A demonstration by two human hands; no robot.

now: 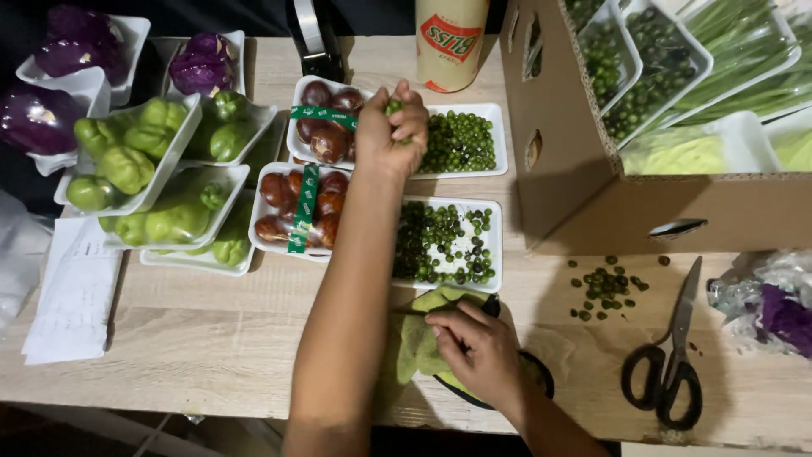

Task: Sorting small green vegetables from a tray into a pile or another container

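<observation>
Left hand (391, 127) is pinched shut on a few small round green berries (394, 107) above the white foam tray (499, 140) of them. Right hand (475, 347) presses closed fingers on a soft, fuzzy green cloth (419, 343) near the pale wood-grain tabletop (211, 338) edge.

A pale wood-grain tabletop (211, 338) fills most of the view, its boards running left to right with soft grey streaks. Light falls from above, bright across the middle, and throws a shadow beside the cardboard box (575, 169) at the right. Beyond the far edge of the tabletop the background is dark, nearly black. Below the near edge lies a dim floor (169, 436) with pale lines crossing it; no walls or windows show.
</observation>
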